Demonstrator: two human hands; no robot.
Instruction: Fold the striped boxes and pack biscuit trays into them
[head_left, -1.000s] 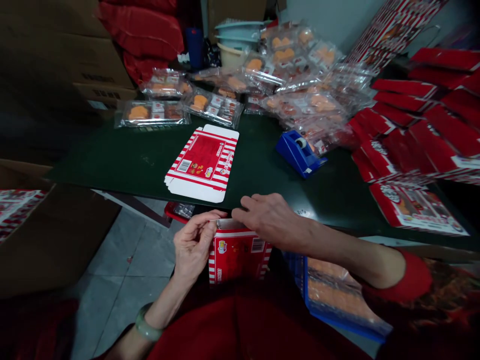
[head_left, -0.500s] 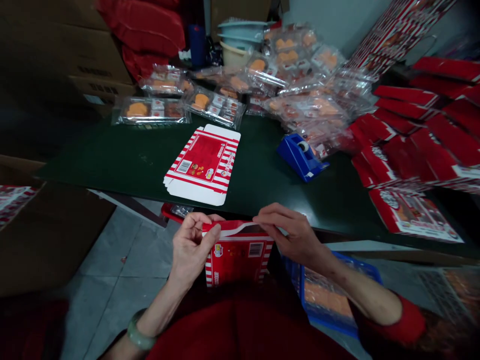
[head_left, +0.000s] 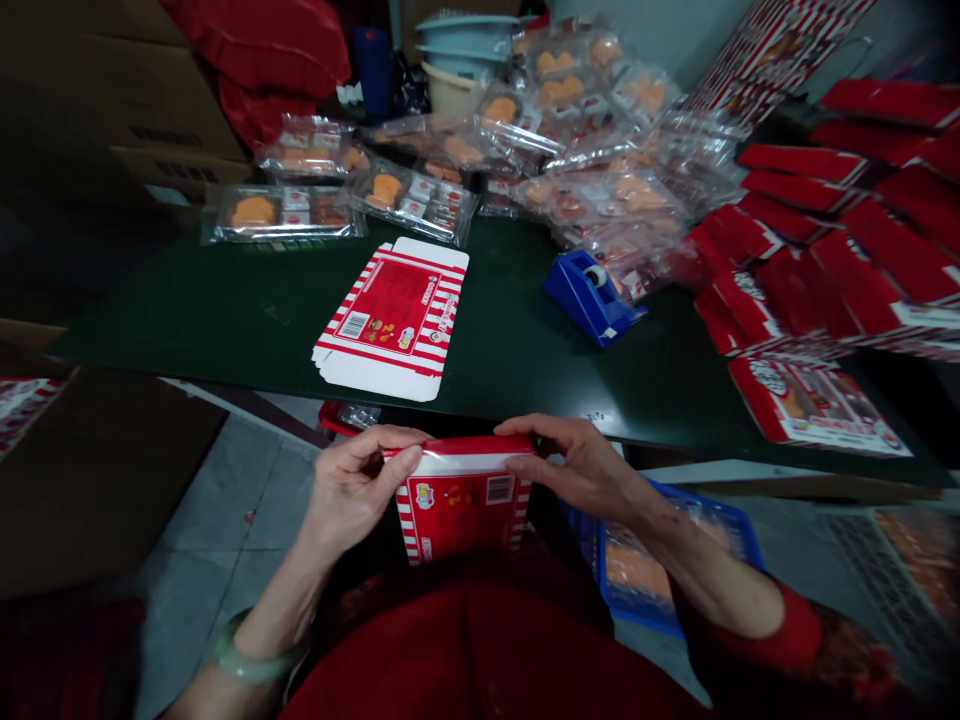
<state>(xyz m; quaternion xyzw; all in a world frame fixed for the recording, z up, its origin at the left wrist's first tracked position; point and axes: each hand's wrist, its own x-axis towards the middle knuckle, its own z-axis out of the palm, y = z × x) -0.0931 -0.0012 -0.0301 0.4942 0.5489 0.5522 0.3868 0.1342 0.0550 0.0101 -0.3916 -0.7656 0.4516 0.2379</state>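
Since the earlier frame, both hands have closed in along the top edge of the box, and the curled white strip seen there now lies flatter across it; the whole view has also shifted slightly left and up. The left hand (head_left: 351,487) is half closed, its thumb and fingers pinching the left end of the top edge; a pale green bangle (head_left: 251,665) sits on that wrist. The right hand (head_left: 579,470) is also half closed, with its fingers (head_left: 525,427) along the right end of the same edge and its thumb in front. The red-and-white striped box (head_left: 461,505) stands upright between them, just off the near edge of the tabletop (head_left: 487,375) and above the person's red lap; a blue crate (head_left: 679,590) of orange-filled packs sits just to its right, below the right forearm. On the tabletop lies a flat, unfolded box (head_left: 390,320), with a blue tape dispenser (head_left: 589,297) to its right; clear packs of orange food (head_left: 281,213) are spread beyond them, and flat red boxes (head_left: 825,270) are heaped at the right. Cardboard cartons (head_left: 112,100) and red sacks (head_left: 255,50) stand at the back left, with stacked plastic basins (head_left: 461,35) beside a blue bottle (head_left: 371,60).
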